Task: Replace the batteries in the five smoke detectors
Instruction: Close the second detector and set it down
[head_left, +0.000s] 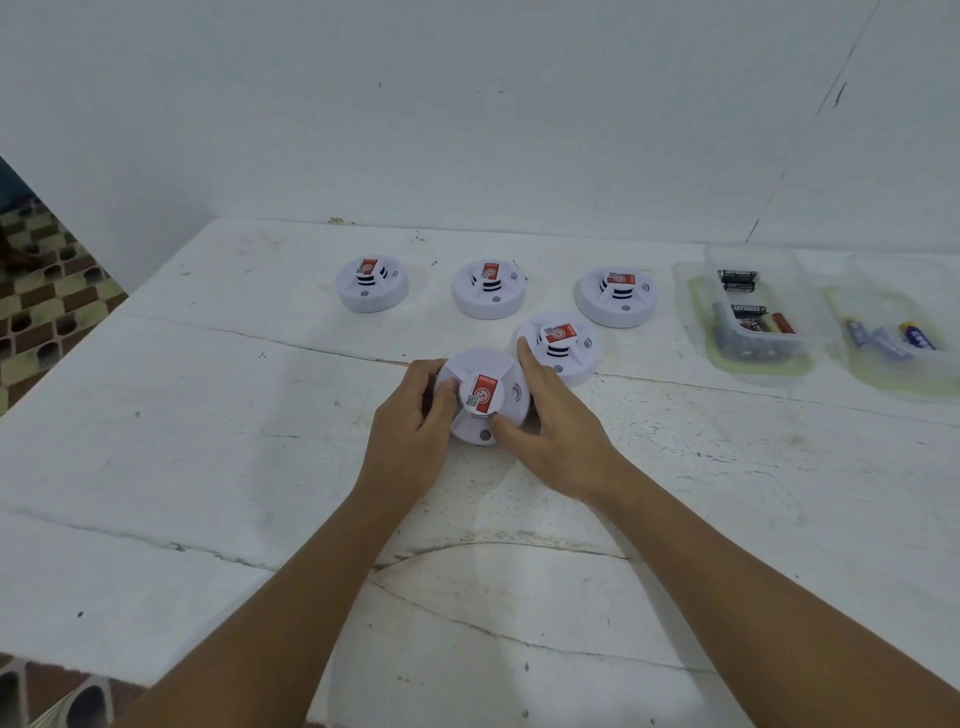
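A white round smoke detector (485, 387) with a red label lies on the white table (208, 415) in front of me. My left hand (410, 421) grips its left rim, thumb on the raised centre. My right hand (550, 421) holds its right rim, fingers along the side and thumb at the front edge. A second detector (563, 345) sits just behind, touching my right fingertips. Three more stand in a row at the back: the left detector (371, 283), the middle detector (488, 288) and the right detector (617, 295).
At the right, a clear plastic tray (753, 358) holds black and red batteries (748, 317). Beside it, another clear tray (904, 384) holds purple-blue batteries (883, 338). A white wall stands behind the table. The table's left edge drops to a patterned floor (47, 291).
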